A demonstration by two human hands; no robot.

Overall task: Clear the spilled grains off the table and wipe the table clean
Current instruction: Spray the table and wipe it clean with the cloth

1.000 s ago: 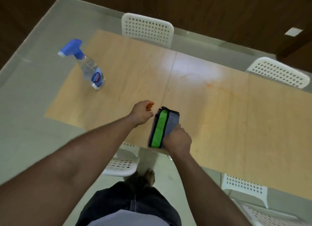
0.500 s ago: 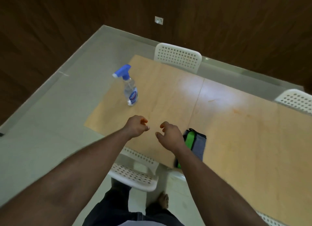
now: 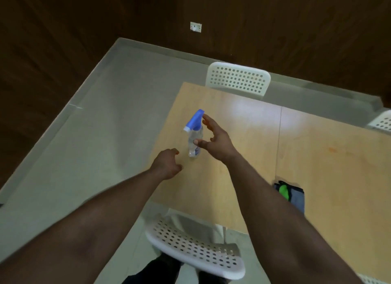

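The spray bottle (image 3: 195,133) is a clear plastic one with a blue trigger head and a small blue label low on the body. It stands upright on the light wooden table (image 3: 243,156), near the table's left end. The cloth (image 3: 293,195) is grey with a bright green stripe, folded up, lying at the near edge of the table off to the right, partly hidden behind the right forearm.

The right hand (image 3: 215,138) is spread, fingers and thumb apart, right beside the bottle, with the thumb tip in front of the bottle's body and the fingertips up by the blue head. Can't tell if it's actually touching yet, and it's not wrapped around anything. The left hand (image 3: 168,164) hangs over the table's left edge with fingers loosely curled, holding nothing.

Compared with half a second ago, the right hand has gone from hovering near the cloth to reaching the bottle, and its fingers have opened up. A second ago it was pressing on the cloth, which now lies alone. The view has also swung left.
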